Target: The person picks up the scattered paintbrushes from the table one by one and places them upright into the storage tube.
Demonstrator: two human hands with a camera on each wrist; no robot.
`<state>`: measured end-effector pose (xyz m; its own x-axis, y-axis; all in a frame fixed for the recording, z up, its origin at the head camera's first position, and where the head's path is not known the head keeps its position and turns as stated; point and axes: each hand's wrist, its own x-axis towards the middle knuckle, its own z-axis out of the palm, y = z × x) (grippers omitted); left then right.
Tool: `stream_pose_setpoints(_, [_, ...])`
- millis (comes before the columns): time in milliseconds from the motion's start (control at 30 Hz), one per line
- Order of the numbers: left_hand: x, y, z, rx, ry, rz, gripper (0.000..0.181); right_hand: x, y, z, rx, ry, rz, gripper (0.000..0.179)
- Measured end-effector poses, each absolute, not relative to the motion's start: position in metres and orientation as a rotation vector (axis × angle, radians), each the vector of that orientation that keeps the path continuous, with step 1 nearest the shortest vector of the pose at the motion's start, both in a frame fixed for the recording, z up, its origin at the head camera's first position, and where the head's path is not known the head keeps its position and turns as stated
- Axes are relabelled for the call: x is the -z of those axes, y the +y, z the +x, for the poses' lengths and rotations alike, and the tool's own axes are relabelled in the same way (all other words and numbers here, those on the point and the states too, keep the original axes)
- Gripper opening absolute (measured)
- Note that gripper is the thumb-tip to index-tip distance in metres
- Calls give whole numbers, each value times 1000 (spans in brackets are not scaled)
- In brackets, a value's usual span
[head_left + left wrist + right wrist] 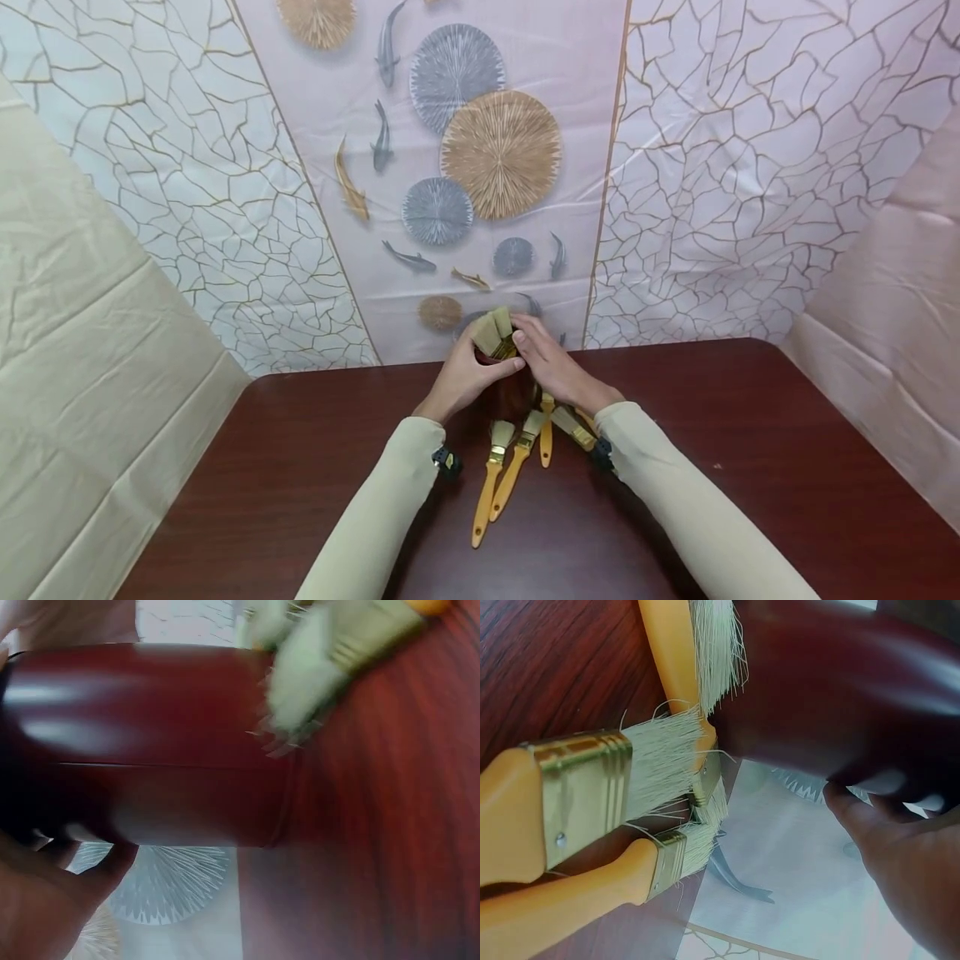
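Observation:
A dark red cylindrical container (512,402) stands upright near the table's back edge, between both hands. Bristle ends of paintbrushes (489,333) stick up out of its mouth. My left hand (467,373) grips the container's left side near the rim, its thumb reaching across the front. On the other side my right hand (553,365) curls round the upper part, the thumb close to the bristles. In the right wrist view, its fingers (847,814) lie against the dark red wall (832,690). The container's far side is hidden.
Several yellow-handled paintbrushes lie before the container, among them one brush (487,500) at the left and another (517,467) beside it. A further brush (573,429) lies partly under the right wrist. Behind the dark red table (750,467) hangs a patterned cloth (675,208).

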<state>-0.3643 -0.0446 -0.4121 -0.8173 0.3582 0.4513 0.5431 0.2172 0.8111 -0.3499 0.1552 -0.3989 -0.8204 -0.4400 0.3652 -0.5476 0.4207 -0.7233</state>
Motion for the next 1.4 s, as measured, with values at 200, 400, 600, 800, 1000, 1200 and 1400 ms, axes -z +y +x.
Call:
stream_pose_setpoints(200, [416,-44,-358,1578,-2396,-703,77,393,162,-344,-1377,-2611,890,63])
stream_pose_setpoints(400, [413,-43,-354,1574,-2430,-625,81,385,188,-335,-1319,-2735,774,70])
stream_pose_setpoints(600, [411,-45,-354,1556,-2443,-564,85,387,221,-332,-1112,-2887,625,65])
stream_pose_setpoints(800, [412,-45,-355,1557,-2439,-564,84,402,239,-330,-1111,-3065,485,53])
stream_pose_setpoints(1000, [412,-43,-355,1563,-2443,-581,83,419,242,-333,-1113,-3142,346,49])
stream_pose_setpoints(1200, [412,-44,-354,1574,-2430,-559,83,426,231,-339,-1057,-3123,319,46])
stream_pose_setpoints(1400, [413,-42,-353,1608,-2428,-576,83,430,226,-341,-937,-3162,241,57])
